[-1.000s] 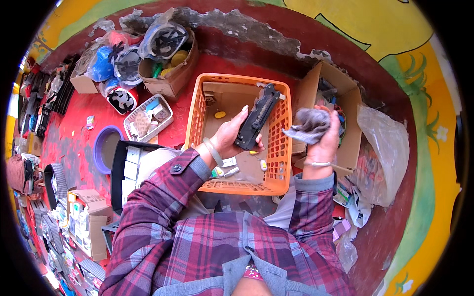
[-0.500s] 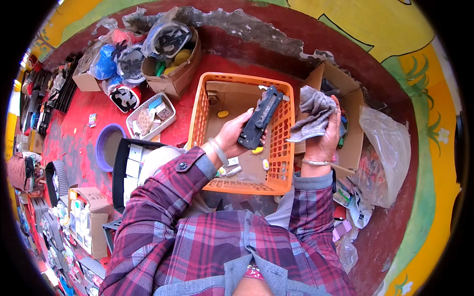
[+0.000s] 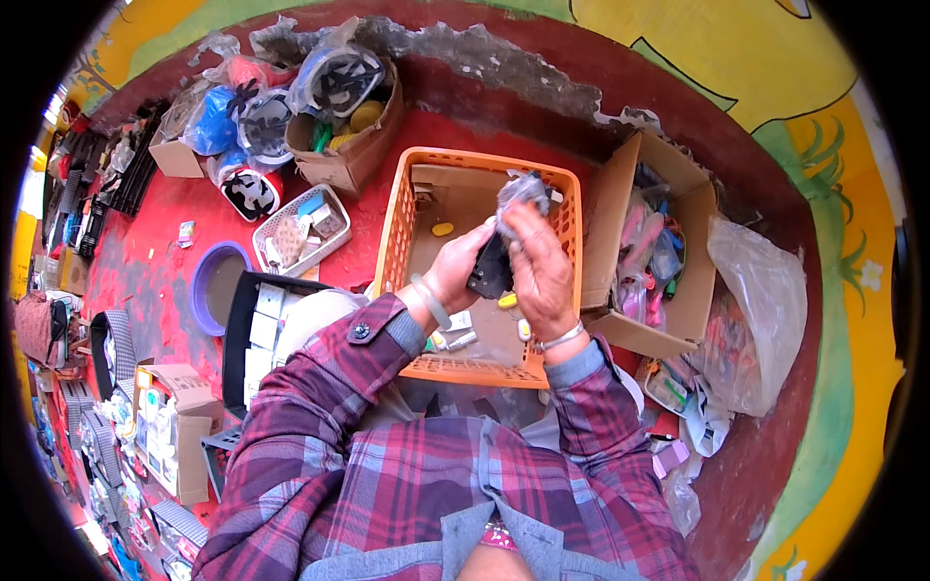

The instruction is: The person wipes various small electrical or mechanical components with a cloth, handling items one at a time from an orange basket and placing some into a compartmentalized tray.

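Over the orange plastic basket [image 3: 392,228], my left hand [image 3: 451,273] is closed around a black folding multi-tool [image 3: 490,273]. The lower end of the tool shows; its upper part is covered. My right hand [image 3: 544,281] presses a grey cloth [image 3: 524,189] against that upper part, fingers bent over it. Both hands are close together. Inside the basket, below the hands, lie a few small yellow items, one of them a yellow piece [image 3: 443,229], on a cardboard lining.
To the right stands an open cardboard box [image 3: 601,228] of colourful goods, beside a clear plastic bag [image 3: 760,310]. At left are a purple basin [image 3: 199,290], a white tray [image 3: 334,237] and a box with helmets [image 3: 363,165]. A painted wall curves around.
My right hand has moved left with the grey cloth, from beside the basket onto the multi-tool. My left hand has stayed nearly in place, still holding the tool.
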Motion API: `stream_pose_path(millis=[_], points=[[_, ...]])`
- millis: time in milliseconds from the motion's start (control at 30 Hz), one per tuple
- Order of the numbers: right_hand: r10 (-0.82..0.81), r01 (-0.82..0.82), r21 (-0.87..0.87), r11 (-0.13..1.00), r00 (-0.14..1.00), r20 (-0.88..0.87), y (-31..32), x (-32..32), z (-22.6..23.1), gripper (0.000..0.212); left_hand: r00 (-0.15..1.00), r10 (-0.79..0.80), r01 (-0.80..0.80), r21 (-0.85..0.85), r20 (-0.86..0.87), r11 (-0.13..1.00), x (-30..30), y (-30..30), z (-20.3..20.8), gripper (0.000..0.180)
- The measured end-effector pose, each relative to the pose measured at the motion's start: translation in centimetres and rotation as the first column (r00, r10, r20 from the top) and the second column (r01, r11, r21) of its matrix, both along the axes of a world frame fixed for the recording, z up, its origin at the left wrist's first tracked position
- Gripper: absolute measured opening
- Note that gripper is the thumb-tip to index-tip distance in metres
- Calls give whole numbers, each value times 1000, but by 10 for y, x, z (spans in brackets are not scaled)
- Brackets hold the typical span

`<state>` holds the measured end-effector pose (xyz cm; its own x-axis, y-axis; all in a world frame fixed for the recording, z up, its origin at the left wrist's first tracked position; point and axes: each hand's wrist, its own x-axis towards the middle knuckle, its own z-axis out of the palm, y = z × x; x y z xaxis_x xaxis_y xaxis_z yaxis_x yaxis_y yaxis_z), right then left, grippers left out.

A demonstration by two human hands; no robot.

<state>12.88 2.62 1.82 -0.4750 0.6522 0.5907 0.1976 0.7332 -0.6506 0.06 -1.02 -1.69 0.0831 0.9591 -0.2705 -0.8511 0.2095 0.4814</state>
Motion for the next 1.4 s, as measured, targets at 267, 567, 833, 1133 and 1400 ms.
stream_pose_path(millis=[267,567,833,1133,1400], points=[[100,-110,210,971,993,61,-27,4,17,27,999,-14,11,91,38,996,-9,4,7,33],[-79,-21,337,941,957,279,-10,8,21,28,986,-156,156,9,57,988,0,-5,-1,37],[-394,399,197,896,917,-64,27,30,12,24,857,-372,386,-34,-357,922,14,-14,11,39],[-319,-223,-682,697,755,-573,49,67,19,31,209,94,387,171,-973,906,11,-1,-1,43],[-64,-426,-614,665,787,-614,30,57,33,32,928,-236,213,-110,-287,971,1,4,-1,38]])
